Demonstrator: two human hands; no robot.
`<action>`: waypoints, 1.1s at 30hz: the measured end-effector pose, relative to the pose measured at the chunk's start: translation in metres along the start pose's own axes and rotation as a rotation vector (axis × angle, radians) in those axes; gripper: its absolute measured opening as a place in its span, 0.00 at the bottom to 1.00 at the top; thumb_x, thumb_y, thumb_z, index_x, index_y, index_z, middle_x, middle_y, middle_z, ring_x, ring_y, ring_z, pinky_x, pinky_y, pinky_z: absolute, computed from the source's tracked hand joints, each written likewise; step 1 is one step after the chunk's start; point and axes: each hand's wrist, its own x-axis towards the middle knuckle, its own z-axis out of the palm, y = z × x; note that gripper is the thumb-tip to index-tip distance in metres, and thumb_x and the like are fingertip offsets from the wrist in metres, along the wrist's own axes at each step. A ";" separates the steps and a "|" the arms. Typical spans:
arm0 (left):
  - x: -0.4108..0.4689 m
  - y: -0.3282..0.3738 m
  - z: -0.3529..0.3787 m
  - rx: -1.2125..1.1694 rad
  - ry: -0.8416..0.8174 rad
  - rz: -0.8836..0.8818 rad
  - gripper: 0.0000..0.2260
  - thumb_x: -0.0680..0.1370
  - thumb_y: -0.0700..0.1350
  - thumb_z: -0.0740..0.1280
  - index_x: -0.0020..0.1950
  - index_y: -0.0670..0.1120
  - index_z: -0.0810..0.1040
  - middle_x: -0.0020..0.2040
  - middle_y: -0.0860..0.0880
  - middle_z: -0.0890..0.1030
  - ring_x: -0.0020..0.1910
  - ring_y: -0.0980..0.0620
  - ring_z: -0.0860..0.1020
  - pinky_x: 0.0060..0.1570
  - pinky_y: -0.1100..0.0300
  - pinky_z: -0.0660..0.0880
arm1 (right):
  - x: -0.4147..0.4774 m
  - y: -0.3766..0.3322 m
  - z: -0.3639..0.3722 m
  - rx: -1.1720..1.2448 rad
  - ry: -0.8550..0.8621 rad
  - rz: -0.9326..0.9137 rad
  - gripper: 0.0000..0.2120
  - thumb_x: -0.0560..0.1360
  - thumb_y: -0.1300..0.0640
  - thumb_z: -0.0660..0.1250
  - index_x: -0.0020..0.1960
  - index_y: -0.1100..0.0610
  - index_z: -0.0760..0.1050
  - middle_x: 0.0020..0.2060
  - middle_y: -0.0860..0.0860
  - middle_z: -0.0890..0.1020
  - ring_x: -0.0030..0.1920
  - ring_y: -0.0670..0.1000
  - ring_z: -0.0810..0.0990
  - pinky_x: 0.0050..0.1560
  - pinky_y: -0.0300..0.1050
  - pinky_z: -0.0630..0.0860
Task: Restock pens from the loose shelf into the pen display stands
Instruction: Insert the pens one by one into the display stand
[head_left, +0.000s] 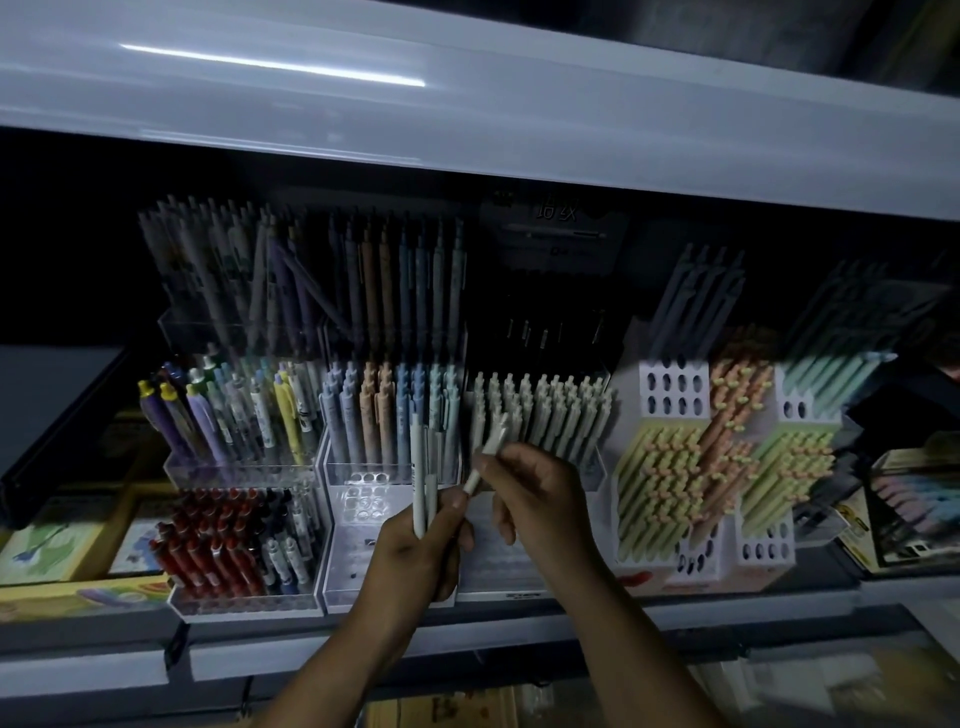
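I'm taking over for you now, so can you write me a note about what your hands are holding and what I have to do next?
Left hand: grips a small bunch of pale pens, upright.
Right hand: pinches one cream pen, tilted, just in front of the cream pen rows.
Stands: the clear middle stand has pastel pens in its back rows, but its front holes are empty.
Done: most stands look well filled.
Left: none of the pens in the hands is slotted yet. The empty front holes are probably where the pale ones go.
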 end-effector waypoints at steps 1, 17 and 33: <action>0.001 -0.001 -0.001 -0.012 0.009 -0.001 0.16 0.83 0.47 0.62 0.43 0.38 0.78 0.23 0.47 0.70 0.18 0.53 0.61 0.24 0.62 0.61 | 0.001 0.000 -0.003 0.033 0.034 -0.010 0.10 0.80 0.58 0.68 0.42 0.61 0.80 0.23 0.55 0.72 0.23 0.52 0.68 0.27 0.47 0.65; 0.000 0.002 -0.005 -0.069 -0.033 -0.024 0.21 0.82 0.58 0.59 0.35 0.47 0.66 0.28 0.48 0.61 0.24 0.50 0.56 0.29 0.55 0.54 | 0.031 0.027 -0.038 -0.124 0.480 -0.218 0.02 0.77 0.60 0.72 0.46 0.55 0.82 0.37 0.50 0.85 0.40 0.50 0.85 0.43 0.58 0.82; -0.001 0.007 -0.007 -0.059 -0.021 -0.022 0.18 0.85 0.53 0.56 0.41 0.43 0.64 0.29 0.49 0.62 0.26 0.51 0.56 0.26 0.59 0.59 | 0.034 0.046 -0.030 -0.534 0.369 -0.302 0.15 0.77 0.61 0.72 0.35 0.54 0.71 0.28 0.41 0.73 0.33 0.37 0.76 0.33 0.31 0.66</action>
